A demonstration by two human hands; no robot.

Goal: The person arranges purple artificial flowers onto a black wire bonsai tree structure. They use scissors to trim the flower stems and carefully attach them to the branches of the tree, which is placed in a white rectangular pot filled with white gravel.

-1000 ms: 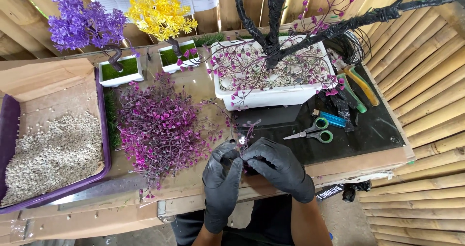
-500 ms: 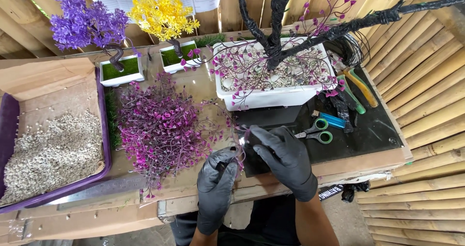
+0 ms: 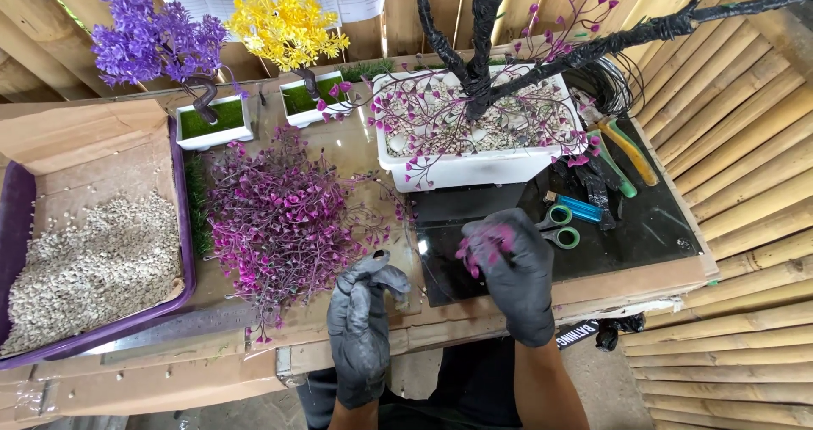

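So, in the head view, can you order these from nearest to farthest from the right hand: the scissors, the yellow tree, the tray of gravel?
From the right hand:
1. The scissors, just beside it on the dark mat, toward the outer side.
2. The yellow tree, at the back of the table, across to the left.
3. The tray of gravel, at the far left edge.

Planter [image 3: 474, 169] and sprig pile [image 3: 284, 218] flank bare tabletop [image 3: 368, 155].

right hand [image 3: 512, 273]: motion-blurred, grip unclear | purple tray [image 3: 17, 201]: cut off left
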